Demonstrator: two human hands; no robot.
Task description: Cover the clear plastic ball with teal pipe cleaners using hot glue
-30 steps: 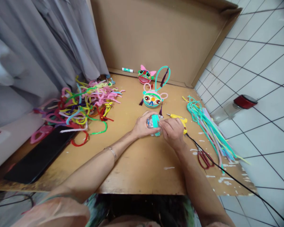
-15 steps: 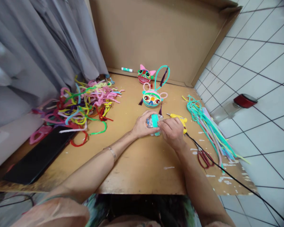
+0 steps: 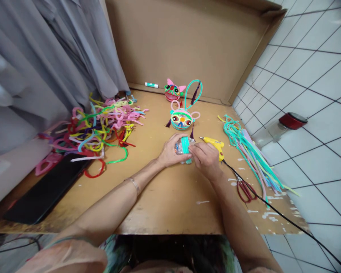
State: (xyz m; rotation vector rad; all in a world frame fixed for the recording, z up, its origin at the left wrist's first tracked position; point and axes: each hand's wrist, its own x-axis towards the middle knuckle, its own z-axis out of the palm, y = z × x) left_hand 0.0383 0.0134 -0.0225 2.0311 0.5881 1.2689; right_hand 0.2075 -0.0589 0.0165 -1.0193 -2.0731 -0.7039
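My left hand (image 3: 170, 152) and my right hand (image 3: 205, 160) meet at the middle of the wooden table (image 3: 165, 193). Between them is a small clear round piece wrapped with a teal pipe cleaner (image 3: 184, 145). The left hand cups it from the left. The right hand's fingers pinch the teal wrap from the right. A yellow glue gun (image 3: 214, 144) lies just beyond my right hand, its black cord (image 3: 272, 210) running to the lower right.
Two finished pipe-cleaner faces (image 3: 182, 118) (image 3: 172, 91) sit behind my hands. A tangled pile of coloured pipe cleaners (image 3: 102, 123) lies left, a teal bundle (image 3: 248, 151) right. Red scissors (image 3: 244, 189), a black slab (image 3: 45, 191), a glue stick (image 3: 151, 85), a red-lidded jar (image 3: 284, 127), cardboard wall behind.
Both hands stay on the teal-wrapped piece with hardly any shift. The view has drifted a little.
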